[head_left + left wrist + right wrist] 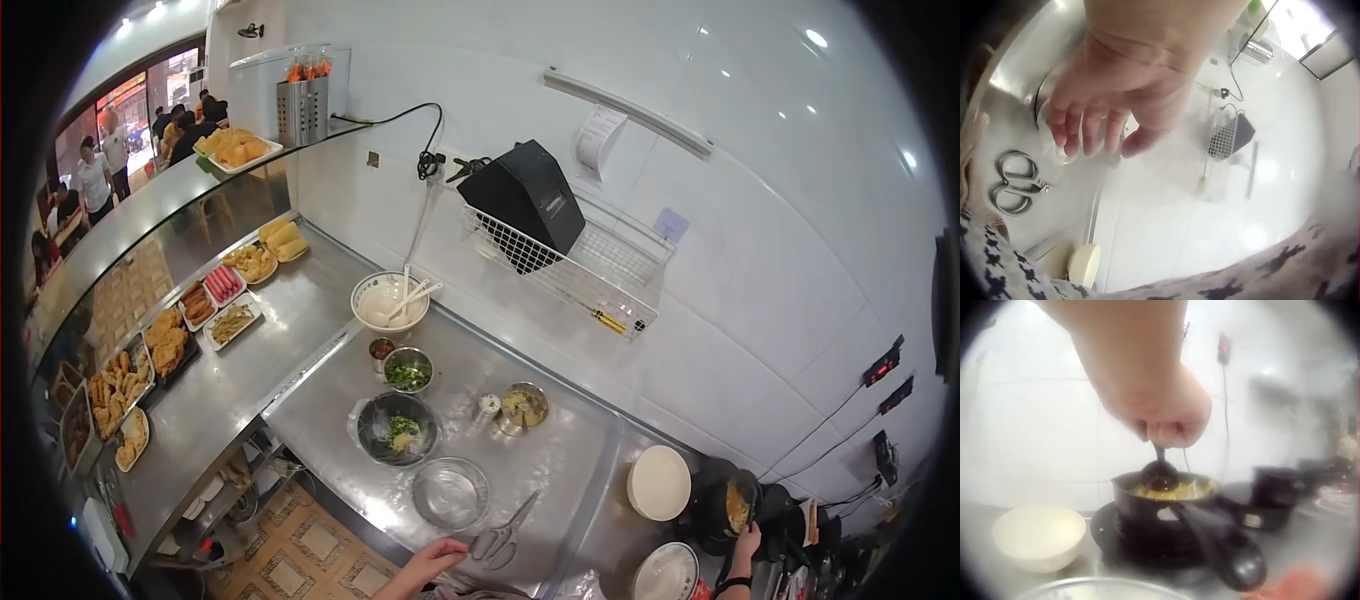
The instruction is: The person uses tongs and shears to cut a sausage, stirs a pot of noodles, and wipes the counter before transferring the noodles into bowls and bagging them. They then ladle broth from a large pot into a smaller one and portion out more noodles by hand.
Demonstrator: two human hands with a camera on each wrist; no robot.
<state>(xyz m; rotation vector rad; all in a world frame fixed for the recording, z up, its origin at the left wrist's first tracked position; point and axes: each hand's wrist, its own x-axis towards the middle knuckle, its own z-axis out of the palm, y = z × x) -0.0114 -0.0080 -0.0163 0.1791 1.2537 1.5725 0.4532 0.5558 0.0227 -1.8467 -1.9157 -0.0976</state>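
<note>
Reaching down into the mouth of the black pot (1147, 519), the dark ladle (1160, 476), judged stiff, light and best held high, was clamped by its handle in the right hand (1175, 409), while well apart from the pot the left hand (1119, 94) was seen empty, fingers spread.

Bright ceiling glare on wall; wrist views hazy; edges curved, dark.

A small eatery's open kitchen is showing a steel worktop (560, 440) holding seasoning bowls, a black pot (1154, 519) cooking on a burner (1107, 534), and plates of fried food (120, 390) lining a counter (240, 375), while people (97, 180) are sitting and standing beyond the glass partition (200, 230).
</note>
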